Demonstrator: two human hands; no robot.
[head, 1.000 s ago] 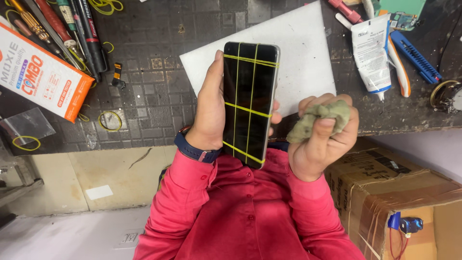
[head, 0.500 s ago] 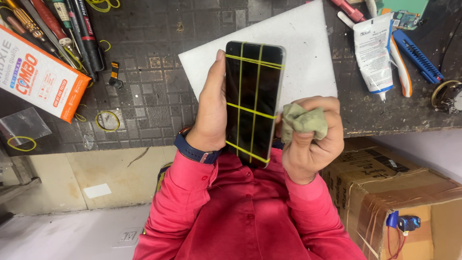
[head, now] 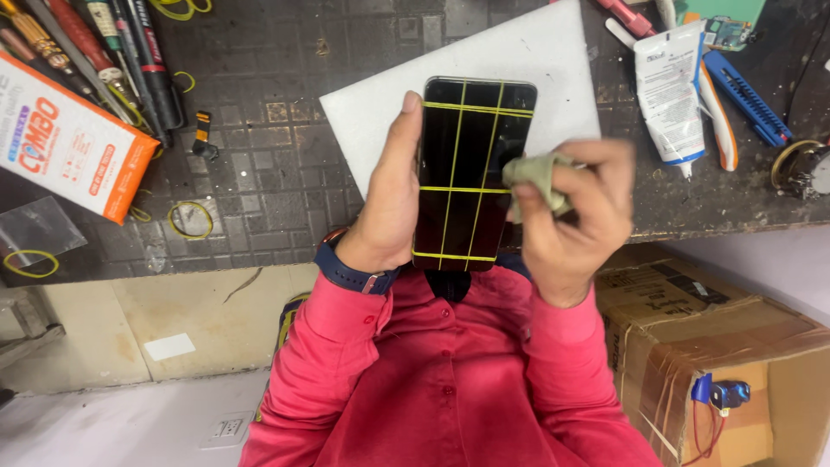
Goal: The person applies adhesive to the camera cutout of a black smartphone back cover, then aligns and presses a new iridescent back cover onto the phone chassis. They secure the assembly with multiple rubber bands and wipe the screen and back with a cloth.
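While the left hand grips a dark phone bound with yellow rubber bands at frame centre, the right hand pinches a greenish cloth against its screen. Behind them — on the tabletop — lies a white sheet.

Dark workbench with a gridded mat surface, worn front edge. On it: white sheet in the middle, orange box at left with a row of screwdrivers and pens just beyond it, yellow rubber bands and a small clear plastic bag near the front left. At right lie a white tube, a blue utility knife and a round metal part by the edge.
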